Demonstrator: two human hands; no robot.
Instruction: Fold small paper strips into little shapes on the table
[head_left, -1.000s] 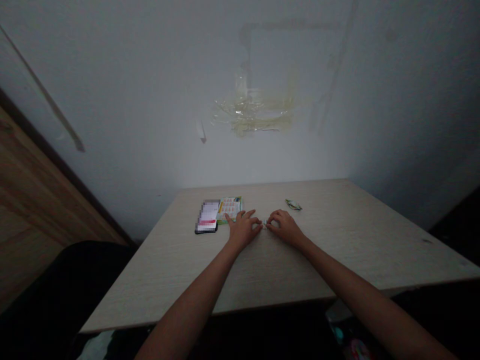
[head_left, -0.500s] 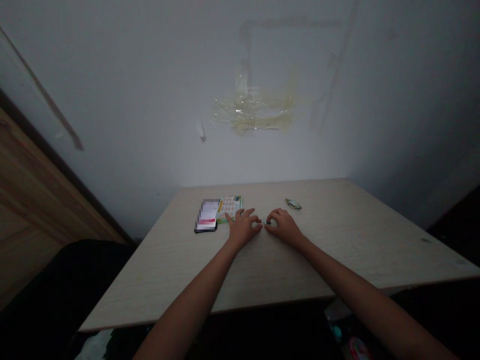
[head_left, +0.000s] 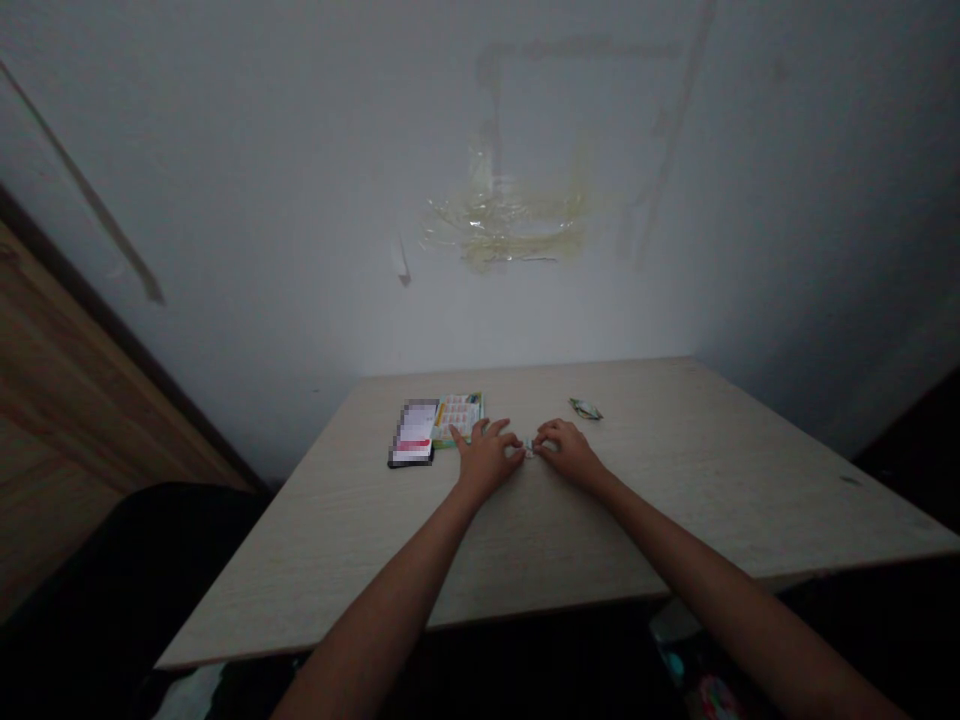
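Small pale piece (head_left: 529,448): 3 o'clock from your left grip (head_left: 487,462), 9 from right grip (head_left: 571,455); both pinched on its edges, long axis unclear.

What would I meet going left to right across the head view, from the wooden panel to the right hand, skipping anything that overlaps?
Wooden panel, phone, left hand, small piece between the fingertips, right hand.
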